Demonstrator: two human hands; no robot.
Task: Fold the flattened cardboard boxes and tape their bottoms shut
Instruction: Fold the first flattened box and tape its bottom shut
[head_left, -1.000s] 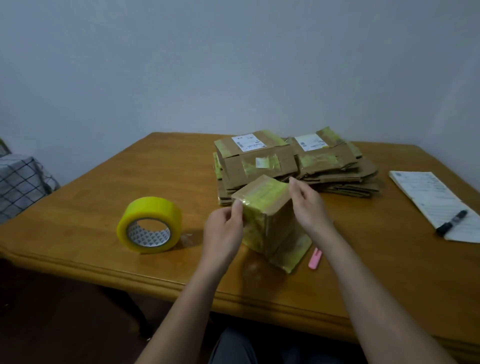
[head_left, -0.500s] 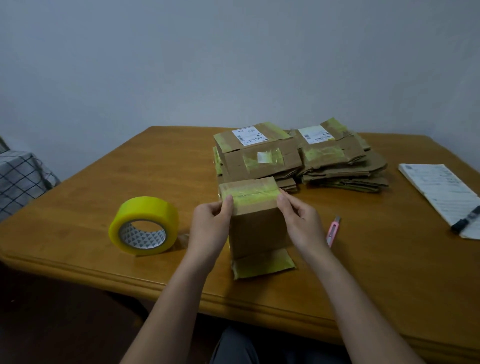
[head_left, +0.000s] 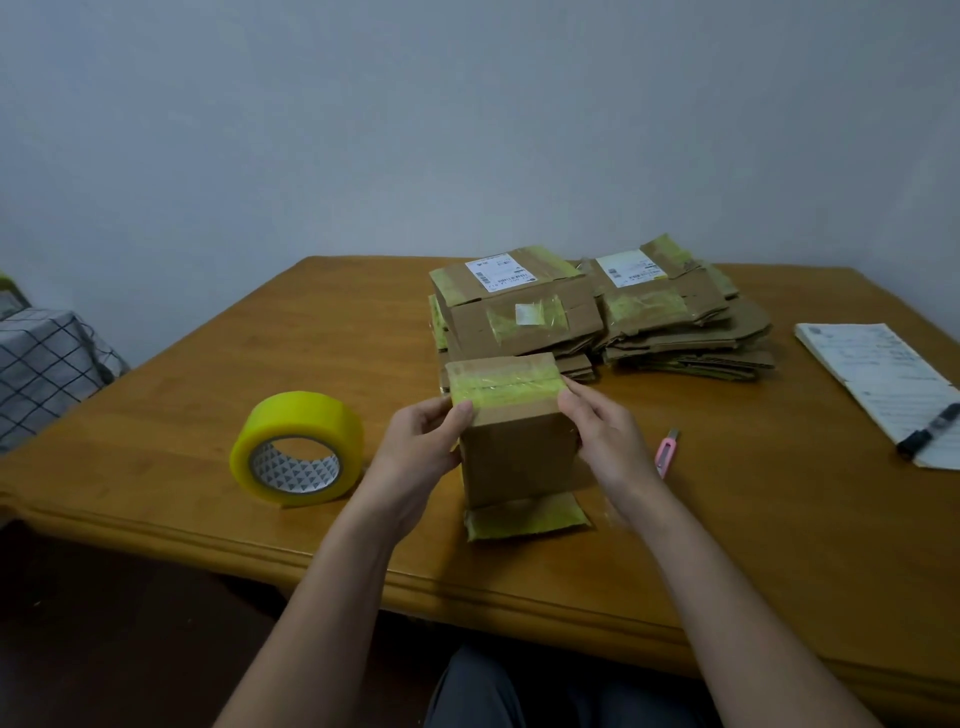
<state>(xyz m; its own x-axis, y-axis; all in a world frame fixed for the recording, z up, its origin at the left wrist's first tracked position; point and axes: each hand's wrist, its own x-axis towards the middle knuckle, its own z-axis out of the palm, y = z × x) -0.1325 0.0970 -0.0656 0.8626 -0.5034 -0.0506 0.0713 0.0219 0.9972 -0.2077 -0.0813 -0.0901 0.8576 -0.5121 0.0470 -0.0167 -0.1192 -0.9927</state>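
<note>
Near the table's (head_left: 208, 395) front edge, the left hand (head_left: 415, 447) and right hand (head_left: 608, 441) are gripping the upright taped cardboard box (head_left: 519, 452) by its sides, thumbs pressing its top tape strip (head_left: 504, 389).

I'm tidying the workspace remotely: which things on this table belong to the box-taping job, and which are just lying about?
In use for the job:
- folded box, held by left hand and right hand
- yellow tape roll
- flattened boxes stacked behind
- pink cutter, probably for the tape

Just lying about:
- notepad
- black marker on it
- checked cloth at far left
</note>
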